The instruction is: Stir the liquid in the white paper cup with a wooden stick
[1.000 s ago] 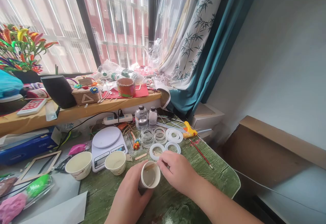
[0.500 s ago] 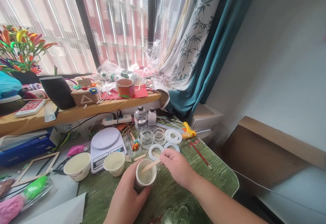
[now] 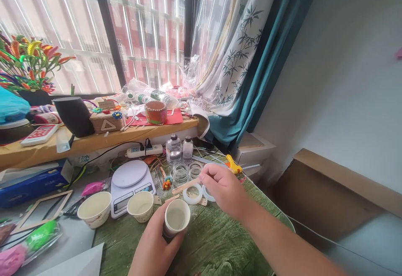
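From my remote seat I see the left hand (image 3: 153,242) wrapped round a white paper cup (image 3: 176,218), its fingers (image 3: 171,242) clamped on the cup's side and lower part; the cup is raised near the front of the green-painted counter (image 3: 220,246), tipped a little toward the head camera, perhaps so that the pale, cloudy liquid (image 3: 176,219) inside stays in view. The right hand (image 3: 223,192) hovers beyond the cup and clear of it; its thumb and fingertips come together in a pinch on a flat wooden stick (image 3: 185,186), which points left across the cup's far side, apparently kept up so that its wet end touches nothing.

Just past the stick lie a white ring (image 3: 192,194) and a second white ring (image 3: 207,194), partly behind the right hand; two clear glass rings (image 3: 180,174) stand beyond them, near a glass bottle (image 3: 173,149) and a smaller bottle (image 3: 187,150). To the left, a digital kitchen scale (image 3: 129,186) sits within easy reach, with a second paper cup (image 3: 141,206) beside it and a wider white cup (image 3: 94,210) further left; their placement seems meant to keep the measuring and mixing things close together; a yellow glue gun (image 3: 233,165) rests toward the counter's far edge, while a power strip (image 3: 144,150) lies behind the scale.
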Demonstrator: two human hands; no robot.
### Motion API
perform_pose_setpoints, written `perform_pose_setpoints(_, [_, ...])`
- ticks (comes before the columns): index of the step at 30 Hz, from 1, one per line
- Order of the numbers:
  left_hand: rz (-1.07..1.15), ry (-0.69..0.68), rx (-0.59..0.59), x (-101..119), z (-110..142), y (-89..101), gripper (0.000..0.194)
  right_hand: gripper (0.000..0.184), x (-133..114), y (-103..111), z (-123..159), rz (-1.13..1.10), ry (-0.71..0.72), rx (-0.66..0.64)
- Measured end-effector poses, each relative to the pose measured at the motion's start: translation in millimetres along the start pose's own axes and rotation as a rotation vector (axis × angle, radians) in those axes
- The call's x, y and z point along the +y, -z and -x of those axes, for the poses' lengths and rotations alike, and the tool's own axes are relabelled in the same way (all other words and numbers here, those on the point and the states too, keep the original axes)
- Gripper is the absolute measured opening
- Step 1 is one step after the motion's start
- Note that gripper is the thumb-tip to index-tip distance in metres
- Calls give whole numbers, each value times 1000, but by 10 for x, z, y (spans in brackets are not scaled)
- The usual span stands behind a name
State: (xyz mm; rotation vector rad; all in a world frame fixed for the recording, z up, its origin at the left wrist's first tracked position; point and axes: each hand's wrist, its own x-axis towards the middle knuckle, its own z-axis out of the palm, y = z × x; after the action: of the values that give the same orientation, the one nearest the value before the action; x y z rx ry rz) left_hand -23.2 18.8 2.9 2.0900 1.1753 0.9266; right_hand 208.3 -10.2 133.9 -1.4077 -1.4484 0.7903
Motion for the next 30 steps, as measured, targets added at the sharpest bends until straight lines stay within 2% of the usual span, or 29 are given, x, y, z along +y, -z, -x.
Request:
perform_pose_setpoints(7, [0, 12, -12, -18, 3, -24, 53, 28, -312, 187, 9, 72, 143, 46])
perform_pose_setpoints(19, [4, 10, -32, -49, 25, -35, 56, 29, -472, 339, -1, 91, 159, 69])
perform_pose_setpoints(23, [14, 8, -28, -50, 16, -50, 55, 28, -357, 267, 21, 146, 137, 10])
perform_pose_setpoints(27, [48, -4, -22, -41, 2, -53, 54, 25, -20, 27, 56, 300, 121, -152])
perform_pose_setpoints(30, [59, -15, -25, -42, 6, -54, 53, 29, 272, -185, 81, 500, 251, -246])
